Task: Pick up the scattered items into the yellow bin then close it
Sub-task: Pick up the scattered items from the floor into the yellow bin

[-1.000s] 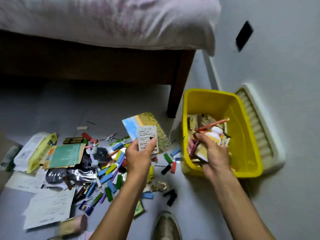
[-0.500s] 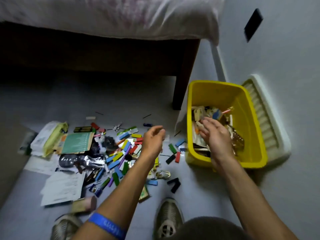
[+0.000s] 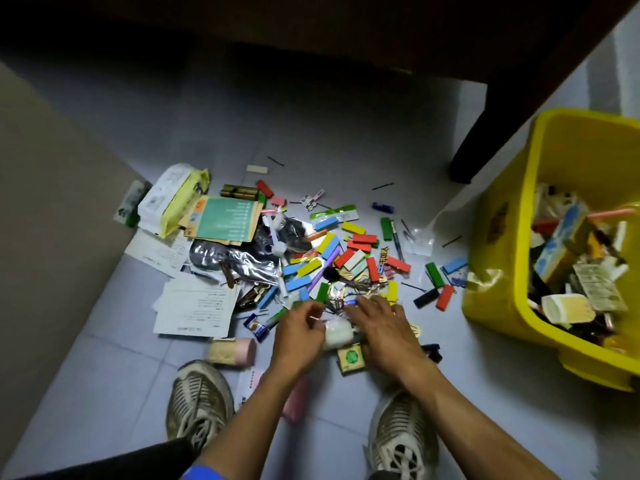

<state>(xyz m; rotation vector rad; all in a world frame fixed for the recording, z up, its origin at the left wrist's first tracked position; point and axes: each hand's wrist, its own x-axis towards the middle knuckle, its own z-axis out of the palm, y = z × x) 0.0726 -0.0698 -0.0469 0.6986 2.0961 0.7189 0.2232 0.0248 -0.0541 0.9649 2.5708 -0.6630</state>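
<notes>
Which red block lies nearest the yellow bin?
The red block beside the black block, right of the pile; the other reds sit farther left of the bin.

Head view, looking steeply down, close over floor [image 3: 346,140] (single camera)

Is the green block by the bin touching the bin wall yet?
Apart. In the head view, bare floor shows between the green block and the yellow bin; a blue block lies between them.

grey tiled floor [image 3: 311,126], dark bed leg [image 3: 485,133]
</notes>
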